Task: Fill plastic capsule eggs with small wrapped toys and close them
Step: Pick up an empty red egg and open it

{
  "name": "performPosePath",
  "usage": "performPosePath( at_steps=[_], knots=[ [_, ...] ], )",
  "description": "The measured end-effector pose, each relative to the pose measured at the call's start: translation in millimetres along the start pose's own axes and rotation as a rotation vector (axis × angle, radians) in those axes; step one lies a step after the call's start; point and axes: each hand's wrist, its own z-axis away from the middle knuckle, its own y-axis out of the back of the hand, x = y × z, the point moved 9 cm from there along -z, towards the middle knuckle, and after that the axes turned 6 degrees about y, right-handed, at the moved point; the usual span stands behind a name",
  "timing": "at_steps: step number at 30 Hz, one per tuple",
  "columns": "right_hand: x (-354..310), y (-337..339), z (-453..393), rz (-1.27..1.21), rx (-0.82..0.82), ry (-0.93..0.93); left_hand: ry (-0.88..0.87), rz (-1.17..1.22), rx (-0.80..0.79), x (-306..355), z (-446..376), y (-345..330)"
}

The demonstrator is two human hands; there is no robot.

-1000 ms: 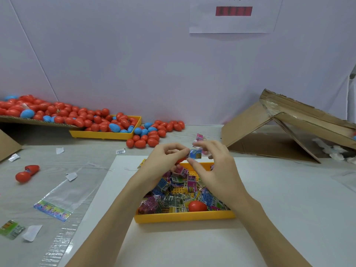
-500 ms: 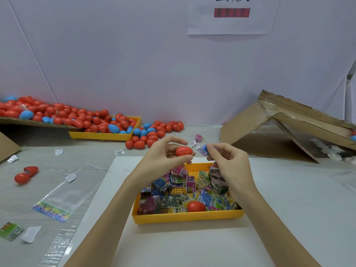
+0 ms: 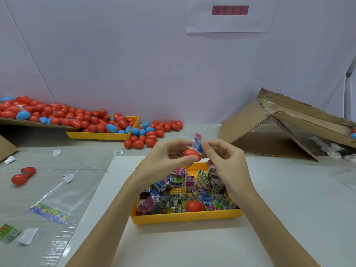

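Red egg half (image 3: 192,154) pinched between thumb and fingers of the left hand (image 3: 169,157), held above the far edge of the yellow tray (image 3: 185,217). Right hand (image 3: 224,160) pinches a blue wrapped toy (image 3: 197,145) at the fingertips, touching or just off the egg's upper side; can't tell whether the toy has entered the opening.

Risks, as judgement:
- Crinkly wrapper wider than the shell mouth: could catch on the rim and spring out.
- Smooth shell, fingertip grip only: side push from the toy could twist or pop it loose.
- A drop would most likely land in the tray among the toy packets (image 3: 185,189), beside the loose red egg (image 3: 195,206) there.

Room: white sheet (image 3: 289,199) right of and nearer than the tray is open. Left of the tray: plastic bags (image 3: 55,199), paper scraps. Beyond the tray: filled eggs (image 3: 146,138), cardboard flaps (image 3: 279,122) to the right.
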Motion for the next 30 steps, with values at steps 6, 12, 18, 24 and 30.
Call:
performPosePath(
  at_steps=[6, 12, 18, 24, 30],
  knots=[
    [-5.0, -5.7, 1.2, 0.025, -0.054, 0.034, -0.003, 0.002, 0.019, 0.9, 0.4, 2.8],
    [0.7, 0.7, 1.6, -0.012, 0.021, -0.006, -0.017, -0.023, 0.020, 2.9, 0.8, 2.6],
    [5.7, 3.4, 2.1, -0.078, 0.079, -0.058, -0.023, -0.028, -0.014, 5.2, 1.9, -3.1],
    [5.4, 0.9, 2.1, -0.083, 0.041, -0.060, -0.012, -0.001, -0.030, 2.7, 1.5, -4.5],
    [1.5, -0.3, 2.6, -0.074, 0.016, -0.040, -0.005, 0.006, -0.034, 2.7, 1.6, -4.3]
  ],
)
